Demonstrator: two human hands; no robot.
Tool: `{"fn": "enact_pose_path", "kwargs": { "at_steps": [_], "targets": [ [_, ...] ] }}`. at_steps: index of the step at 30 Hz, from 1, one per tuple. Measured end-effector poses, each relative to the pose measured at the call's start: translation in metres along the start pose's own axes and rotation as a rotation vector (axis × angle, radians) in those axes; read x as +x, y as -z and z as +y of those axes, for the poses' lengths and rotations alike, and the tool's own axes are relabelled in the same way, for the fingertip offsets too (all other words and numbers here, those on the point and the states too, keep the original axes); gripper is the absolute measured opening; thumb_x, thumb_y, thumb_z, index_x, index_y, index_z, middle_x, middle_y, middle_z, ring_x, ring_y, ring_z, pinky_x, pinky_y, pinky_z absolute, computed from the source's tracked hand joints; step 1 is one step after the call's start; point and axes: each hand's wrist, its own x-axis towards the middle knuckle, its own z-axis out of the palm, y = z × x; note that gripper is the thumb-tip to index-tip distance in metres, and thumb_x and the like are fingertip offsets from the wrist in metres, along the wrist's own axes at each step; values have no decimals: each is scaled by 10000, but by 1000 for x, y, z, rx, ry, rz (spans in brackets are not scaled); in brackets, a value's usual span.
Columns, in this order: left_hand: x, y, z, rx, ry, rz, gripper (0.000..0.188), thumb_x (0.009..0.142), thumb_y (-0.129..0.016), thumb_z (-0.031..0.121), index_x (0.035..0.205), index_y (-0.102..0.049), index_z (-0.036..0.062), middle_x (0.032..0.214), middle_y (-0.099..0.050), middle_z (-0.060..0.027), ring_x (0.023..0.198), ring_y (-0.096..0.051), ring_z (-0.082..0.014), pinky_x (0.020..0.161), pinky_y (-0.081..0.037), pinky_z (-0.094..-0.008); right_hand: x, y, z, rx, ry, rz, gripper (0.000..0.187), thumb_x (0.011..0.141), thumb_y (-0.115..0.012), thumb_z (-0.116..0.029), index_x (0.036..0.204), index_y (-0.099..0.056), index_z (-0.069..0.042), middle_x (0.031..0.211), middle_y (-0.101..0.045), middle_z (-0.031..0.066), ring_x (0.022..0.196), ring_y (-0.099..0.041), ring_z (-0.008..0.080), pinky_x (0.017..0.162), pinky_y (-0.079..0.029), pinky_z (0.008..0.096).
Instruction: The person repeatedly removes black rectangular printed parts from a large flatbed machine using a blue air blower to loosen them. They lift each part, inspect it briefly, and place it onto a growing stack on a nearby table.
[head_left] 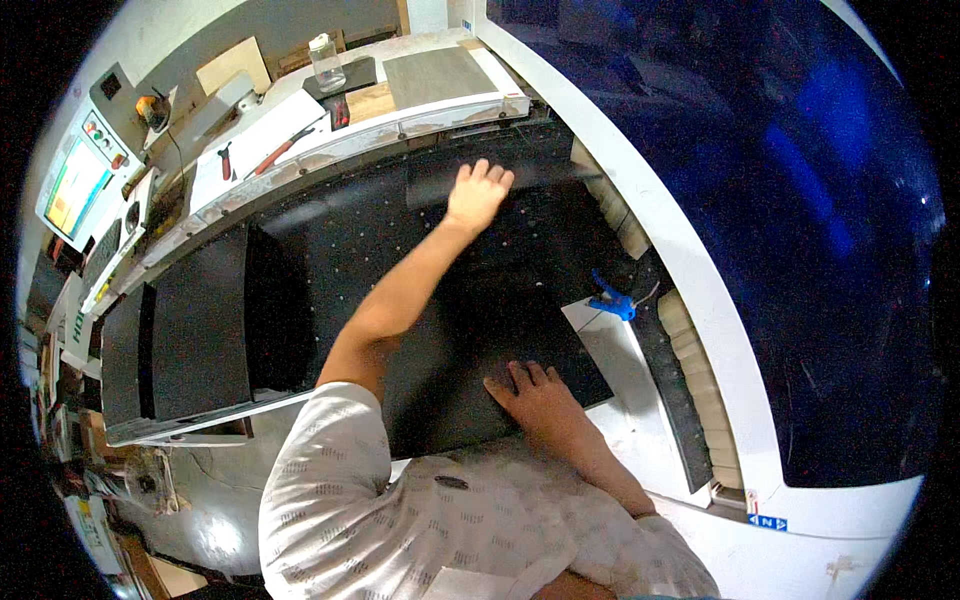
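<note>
My left hand (479,196) reaches far across the dark work surface, its fingers curled down next to a blurred dark strip or sheet edge (540,182). What lies under those fingers, if anything, is hidden. Close to my body, my right hand (537,396) rests with fingers spread on a black panel (425,405). That panel lies flat in front of me, its right corner overlapping a white surface. A blue spring clamp (613,302) sits to the right, beyond my right hand.
More black panels (200,318) lie to the left. Along the far ledge stand a clear bottle (326,64), red-handled tools (283,150) and a grey board (440,76). A screen (78,190) is at far left. A white-framed dark blue cover (800,250) rises at right.
</note>
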Motion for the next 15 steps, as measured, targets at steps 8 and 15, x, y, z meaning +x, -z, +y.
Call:
{"fn": "enact_pose_path", "kwargs": {
  "at_steps": [8, 15],
  "targets": [
    [-47, -107, 44, -298, 333, -711, 898, 884, -405, 806, 1605, -235, 298, 1674, -126, -178, 1516, -171, -427, 1121, -102, -771, -8, -10, 18, -19, 19, 22, 626, 918, -584, -111, 1516, -423, -203, 1474, -451, 274, 1319, -487, 473, 1089, -420, 574],
    [-21, -148, 28, -354, 268, -504, 729, 941, -401, 728, 1553, -375, 334, 1661, -235, -65, 1513, -195, -402, 1135, -104, -765, -7, -16, 26, -53, 63, 81, 621, 912, -601, -156, 1507, -434, -213, 1435, -493, 272, 1285, -517, 467, 1053, -450, 562]
  ]
}}
